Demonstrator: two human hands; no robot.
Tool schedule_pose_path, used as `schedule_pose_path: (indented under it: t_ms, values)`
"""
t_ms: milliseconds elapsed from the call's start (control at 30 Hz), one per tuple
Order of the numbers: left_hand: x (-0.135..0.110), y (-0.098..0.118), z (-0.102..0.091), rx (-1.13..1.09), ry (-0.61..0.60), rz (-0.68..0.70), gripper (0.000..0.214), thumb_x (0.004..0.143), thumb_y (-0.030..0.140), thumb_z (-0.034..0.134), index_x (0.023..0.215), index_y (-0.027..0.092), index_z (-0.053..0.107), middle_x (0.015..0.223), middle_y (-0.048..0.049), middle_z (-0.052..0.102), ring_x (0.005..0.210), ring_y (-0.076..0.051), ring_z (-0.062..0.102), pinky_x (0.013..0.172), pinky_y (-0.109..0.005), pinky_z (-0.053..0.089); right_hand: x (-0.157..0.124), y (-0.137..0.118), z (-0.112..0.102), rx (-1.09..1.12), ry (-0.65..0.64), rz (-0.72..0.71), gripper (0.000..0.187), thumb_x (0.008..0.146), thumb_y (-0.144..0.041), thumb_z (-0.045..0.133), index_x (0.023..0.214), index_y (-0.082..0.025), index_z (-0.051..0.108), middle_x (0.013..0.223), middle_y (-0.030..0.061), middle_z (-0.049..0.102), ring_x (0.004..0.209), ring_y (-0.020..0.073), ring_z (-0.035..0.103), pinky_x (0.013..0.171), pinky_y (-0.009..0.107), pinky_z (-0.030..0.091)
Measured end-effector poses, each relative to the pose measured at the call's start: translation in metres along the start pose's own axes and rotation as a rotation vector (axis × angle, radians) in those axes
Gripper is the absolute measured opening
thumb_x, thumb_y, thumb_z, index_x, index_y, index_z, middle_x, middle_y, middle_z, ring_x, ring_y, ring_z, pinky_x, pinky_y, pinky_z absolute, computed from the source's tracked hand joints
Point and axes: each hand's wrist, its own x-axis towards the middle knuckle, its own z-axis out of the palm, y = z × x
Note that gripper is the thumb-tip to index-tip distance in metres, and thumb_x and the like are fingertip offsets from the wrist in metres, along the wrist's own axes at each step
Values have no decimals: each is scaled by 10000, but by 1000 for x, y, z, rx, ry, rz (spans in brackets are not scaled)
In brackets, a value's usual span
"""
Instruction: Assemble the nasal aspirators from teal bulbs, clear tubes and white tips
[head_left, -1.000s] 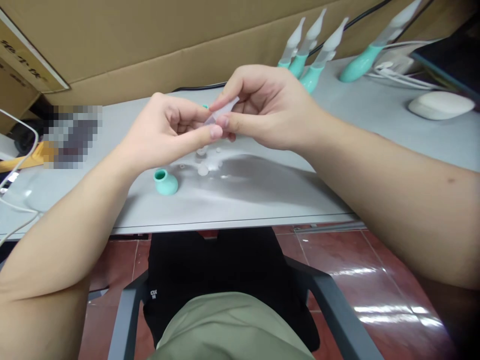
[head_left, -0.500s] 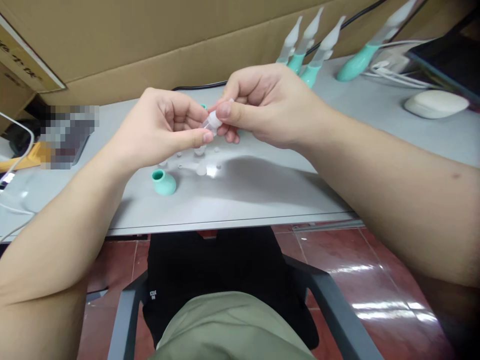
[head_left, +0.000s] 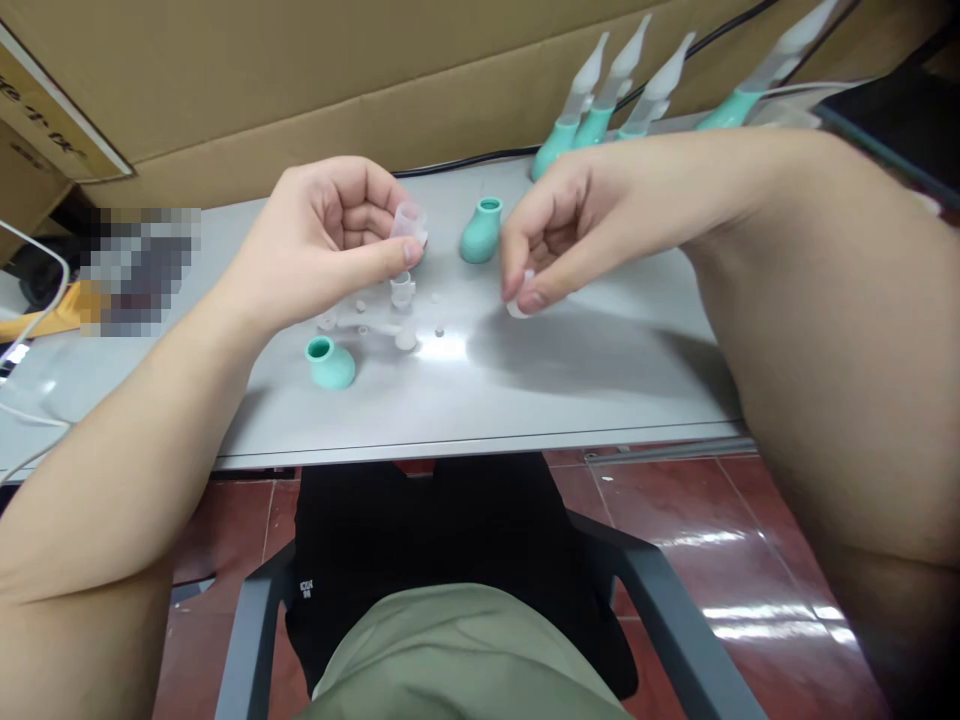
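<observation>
My left hand [head_left: 322,235] pinches a clear plastic tube part [head_left: 409,221] between thumb and fingers, its open end facing up. Lower and to the right, my right hand [head_left: 585,235] is closed on a small white plastic piece [head_left: 516,309], mostly hidden by the fingertips, just over the table. Between the hands stands a teal squeeze bulb [head_left: 481,232] with an open neck. A second teal bulb [head_left: 331,364] lies tilted near the front edge. Under my left hand are a small clear connector [head_left: 403,290], a white nozzle tip [head_left: 406,336] and several tiny clear pieces.
Several assembled nasal aspirators with teal bulbs [head_left: 555,150] and white tips stand at the back right. Behind the grey table [head_left: 465,420] rise cardboard panels [head_left: 285,80] with a black cable along them. A dark-screened device [head_left: 892,140] sits at the far right.
My hands have come apart. My right hand has moved right and down with the white piece, away from the clear tube part, which stays in my left hand, now turned more upright.
</observation>
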Motion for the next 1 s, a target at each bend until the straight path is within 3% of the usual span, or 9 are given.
schedule_pose_path:
  t_ms: [100, 167, 300, 400, 467, 567, 767, 833, 1000]
  values:
    - [0, -10, -2, -33, -65, -7, 458, 900, 453, 1201, 1159, 269, 870, 1044, -78, 905, 926, -293, 894, 923, -530, 812, 1, 9, -7, -124, -53, 168, 176, 891, -94, 1103, 916, -99, 929, 745, -134, 840, 606, 7, 804, 598, 33, 469]
    - [-3, -13, -2, -52, -65, 4, 492, 894, 413, 1212, 1274, 290, 925, 1043, -72, 910, 899, -296, 882, 906, -532, 810, 6, 10, -4, -172, -23, 246, 249, 811, 104, 1057, 851, -99, 919, 678, -124, 813, 528, 17, 761, 530, 35, 425]
    - [-6, -14, -1, -24, -42, -1, 489, 907, 368, 1197, 1346, 302, 992, 1095, -66, 918, 891, -286, 880, 929, -532, 815, 13, 8, 7, -165, -47, 264, 348, 796, 227, 1008, 823, -112, 937, 722, -62, 867, 563, 65, 808, 555, 65, 542]
    - [-6, -14, 0, -28, -51, -11, 409, 939, 327, 1169, 1312, 298, 1004, 1128, -62, 930, 905, -278, 891, 962, -544, 820, 11, 8, 5, -156, -116, 259, 373, 737, 236, 1055, 826, -110, 948, 694, -60, 841, 542, 79, 788, 503, 82, 507]
    - [-6, -13, 0, -53, -47, -16, 404, 948, 319, 1167, 1315, 299, 1001, 1129, -58, 937, 921, -284, 908, 990, -564, 825, 8, 9, -2, -163, -123, 223, 365, 742, 185, 1106, 900, -118, 978, 625, -110, 767, 489, 52, 718, 458, 86, 424]
    - [-8, -7, 1, -68, -41, -36, 400, 943, 300, 1172, 1298, 281, 989, 1147, -57, 945, 946, -279, 924, 993, -554, 834, 5, 9, -7, -123, -55, 7, 291, 902, 14, 1130, 1085, -186, 1027, 651, -160, 767, 460, -1, 615, 485, 101, 411]
    - [-8, 5, 4, -31, 21, -26, 446, 915, 492, 1227, 1131, 254, 917, 1068, -58, 937, 902, -287, 927, 874, -541, 835, 27, -4, 41, 170, 572, -464, 295, 898, -58, 1171, 931, -306, 1015, 760, -54, 830, 670, 97, 693, 590, 225, 558]
    - [-6, 6, 5, -24, 43, -15, 464, 902, 529, 1234, 1110, 272, 908, 1053, -58, 948, 942, -318, 939, 897, -558, 830, 37, -7, 62, 172, 688, -516, 263, 891, -237, 1253, 898, -317, 1003, 871, 12, 889, 765, 192, 758, 707, 352, 684]
    - [-5, 3, 10, -33, 98, 18, 478, 869, 557, 1227, 1004, 272, 868, 1025, -57, 950, 961, -335, 949, 879, -542, 822, 47, -9, 83, 188, 810, -506, 423, 874, -566, 1274, 876, -303, 942, 975, 62, 891, 914, 273, 799, 857, 449, 700]
